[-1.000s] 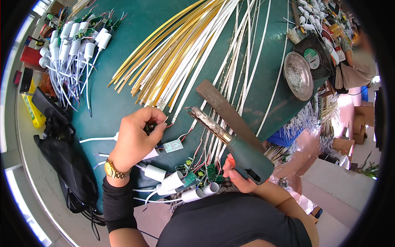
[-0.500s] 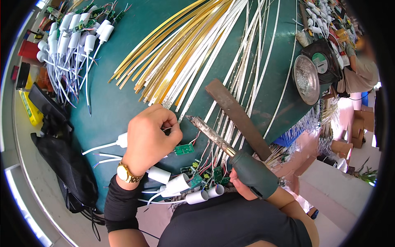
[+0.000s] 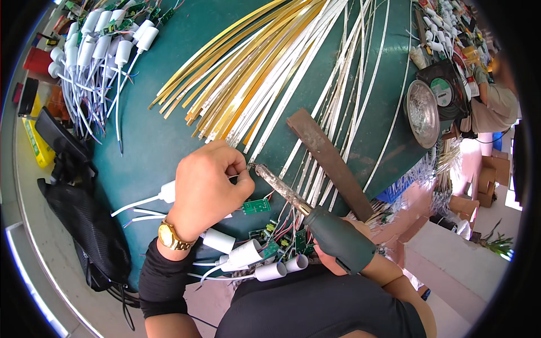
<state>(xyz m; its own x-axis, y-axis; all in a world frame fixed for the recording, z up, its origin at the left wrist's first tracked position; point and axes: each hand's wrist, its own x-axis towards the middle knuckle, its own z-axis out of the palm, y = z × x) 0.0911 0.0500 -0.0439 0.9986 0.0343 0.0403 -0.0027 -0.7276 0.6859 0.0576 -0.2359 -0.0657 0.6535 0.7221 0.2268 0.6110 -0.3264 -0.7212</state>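
Note:
My left hand (image 3: pixel 209 188), with a gold watch at the wrist, is closed in a pinch on a thin wire that shows between thumb and forefinger. A small green circuit board (image 3: pixel 256 206) lies just beneath this hand. My right hand (image 3: pixel 331 261) grips the dark green handle of a soldering iron (image 3: pixel 342 241). The iron's tip is at the left fingertips, by the near end of a white strip from a fan of white and yellow strips (image 3: pixel 265 73). White cylindrical lamp caps (image 3: pixel 245 253) with cables and circuit boards lie close to my body.
A flat dark bar (image 3: pixel 331 164) lies across the strips. On the right are a round metal dish (image 3: pixel 422 114) and a black fan (image 3: pixel 442 90). More white caps (image 3: pixel 101 49) are heaped at far left, above a black bag (image 3: pixel 84 225). Another person (image 3: pixel 496 107) sits at far right.
The soldering iron has moved slightly left and down, bringing its tip to the left fingertips. My left hand keeps its pinch; the view has shifted a little.

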